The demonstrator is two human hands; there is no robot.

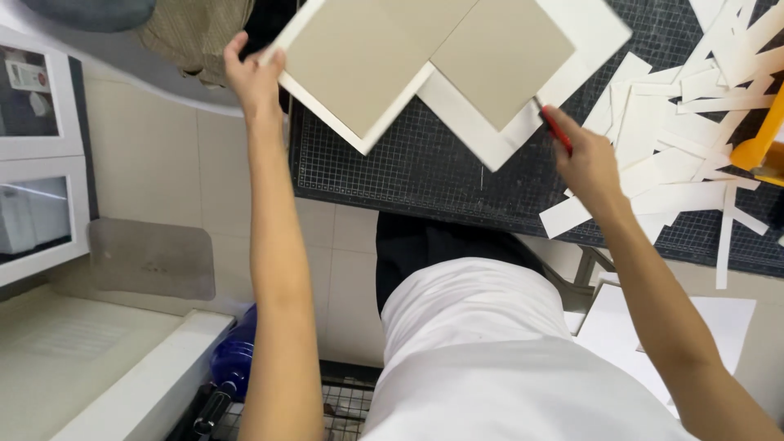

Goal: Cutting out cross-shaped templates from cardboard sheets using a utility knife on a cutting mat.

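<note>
L hand (251, 77) fingers clenched on white-edged grey card panel (359, 61); R hand (586, 159) grips red-handled knife (557, 131) at 3 o'clock; best w/ card pressed flat, I reckon.

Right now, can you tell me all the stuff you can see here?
Board pieces: two, tan faces with white borders, overlapping, lifted over the mat's left end.
Cutting mat: one, black with a white grid, on the worktable.
Paper strips: a heap too jumbled to count, white, on the mat's right part.
Orange tool: one, at the right edge, partly cut off.
White sheet: one, below the mat on the right.
Grey floor mat: one, on the pale tiles at left.
Blue object: one, on the floor, kind unclear.
Left hand: grips the boards' left edge.
Right hand: holds a red-handled tool against the boards.
</note>
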